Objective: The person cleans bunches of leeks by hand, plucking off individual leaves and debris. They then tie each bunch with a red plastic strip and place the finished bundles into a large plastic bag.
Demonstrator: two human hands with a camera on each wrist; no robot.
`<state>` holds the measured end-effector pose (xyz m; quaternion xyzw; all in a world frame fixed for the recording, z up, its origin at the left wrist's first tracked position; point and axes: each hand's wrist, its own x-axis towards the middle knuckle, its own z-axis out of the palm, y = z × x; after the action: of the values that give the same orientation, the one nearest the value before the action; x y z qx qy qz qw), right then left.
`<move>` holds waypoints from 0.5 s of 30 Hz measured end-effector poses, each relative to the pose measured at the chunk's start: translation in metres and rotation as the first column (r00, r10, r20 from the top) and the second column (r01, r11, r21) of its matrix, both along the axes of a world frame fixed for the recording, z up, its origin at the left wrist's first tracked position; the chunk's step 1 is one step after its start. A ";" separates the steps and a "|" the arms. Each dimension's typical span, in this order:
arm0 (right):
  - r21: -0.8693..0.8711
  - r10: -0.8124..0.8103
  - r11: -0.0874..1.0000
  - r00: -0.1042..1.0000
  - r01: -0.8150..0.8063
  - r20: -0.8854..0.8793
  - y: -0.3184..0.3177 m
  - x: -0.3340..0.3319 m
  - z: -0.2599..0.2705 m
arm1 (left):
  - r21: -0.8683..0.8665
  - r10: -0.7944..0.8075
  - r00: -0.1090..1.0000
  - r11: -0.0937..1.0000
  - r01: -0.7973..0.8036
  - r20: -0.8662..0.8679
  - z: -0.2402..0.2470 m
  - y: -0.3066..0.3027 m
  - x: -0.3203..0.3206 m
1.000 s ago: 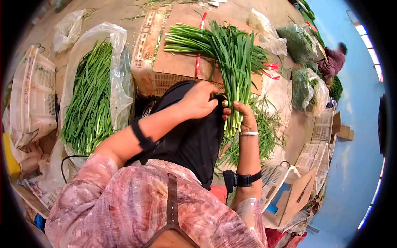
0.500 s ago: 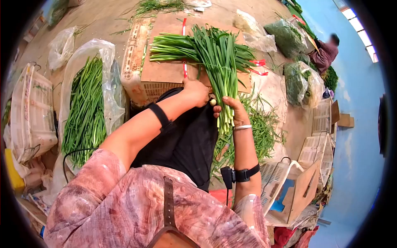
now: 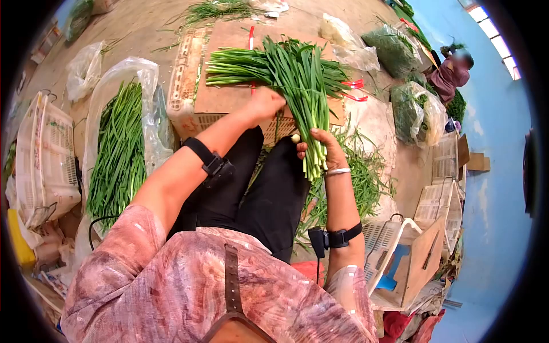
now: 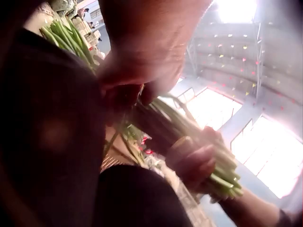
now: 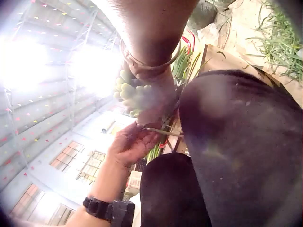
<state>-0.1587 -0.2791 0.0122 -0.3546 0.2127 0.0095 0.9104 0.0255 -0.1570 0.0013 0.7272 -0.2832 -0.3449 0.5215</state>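
Observation:
My right hand (image 3: 329, 150) grips a bunch of garlic chives (image 3: 311, 117) by its pale cut stems, leaves pointing away from me. A thin green strand (image 5: 163, 131) runs from the curled fingers of my left hand (image 3: 266, 106), which pinch it beside the bunch. In the left wrist view the left hand is close above the stems, its fingertips partly in shadow. Beneath the held bunch, more chives (image 3: 237, 66) lie crosswise on a cardboard sheet (image 3: 211, 100). Red ties (image 3: 355, 84) stick out at the cardboard's right side, and another red strip crosses its left part.
The cardboard tops a plastic crate (image 3: 180, 94) before my knees. Left of me stands a plastic-lined heap of chives (image 3: 117, 151); loose trimmings (image 3: 363, 177) lie at right. Crates (image 3: 48, 154), filled bags (image 3: 420, 114) and another person (image 3: 452, 74) are around.
My left hand has moved from near the stem ends up and away, along the bunch's left side. My knees have parted. The right hand keeps its grip on the stems.

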 end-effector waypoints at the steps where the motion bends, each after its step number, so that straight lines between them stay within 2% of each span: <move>1: 0.014 0.007 1.000 1.000 -0.007 0.013 -0.001 0.002 0.003 | -0.101 0.069 0.924 0.988 -0.114 -0.375 0.018 0.004 0.002; 3: -0.006 0.036 0.999 0.999 -0.036 0.032 -0.002 0.005 0.011 | -0.211 0.038 0.794 0.955 -0.207 -0.607 0.047 0.014 0.009; 5: -0.104 0.078 0.991 0.997 -0.078 -0.005 -0.003 0.006 0.014 | -0.232 0.023 0.795 0.951 -0.205 -0.606 0.052 0.021 0.013; 7: -0.086 0.075 0.993 0.997 -0.076 -0.011 -0.005 0.005 0.010 | -0.183 0.065 0.798 0.959 -0.215 -0.599 0.048 0.026 0.015; 8: -0.067 0.068 0.995 0.998 -0.069 -0.015 -0.005 0.005 0.007 | -0.126 0.148 0.835 0.960 -0.250 -0.530 0.043 0.026 0.019; 11: -0.069 0.070 0.995 0.997 -0.071 -0.009 -0.006 0.001 -0.002 | -0.096 0.191 0.832 0.955 -0.280 -0.521 0.030 0.034 0.031; 13: -0.064 0.098 0.993 0.995 -0.098 0.004 -0.007 0.001 -0.009 | -0.106 0.189 0.830 0.953 -0.284 -0.525 0.025 0.033 0.030; 15: 0.000 0.107 0.994 0.994 -0.107 0.008 0.005 0.005 -0.008 | -0.111 0.137 0.880 0.972 -0.209 -0.455 0.023 0.028 0.025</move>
<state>-0.1535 -0.2737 0.0047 -0.3651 0.1899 0.0570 0.9096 0.0509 -0.1287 0.0243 0.6084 -0.1167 -0.4301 0.6567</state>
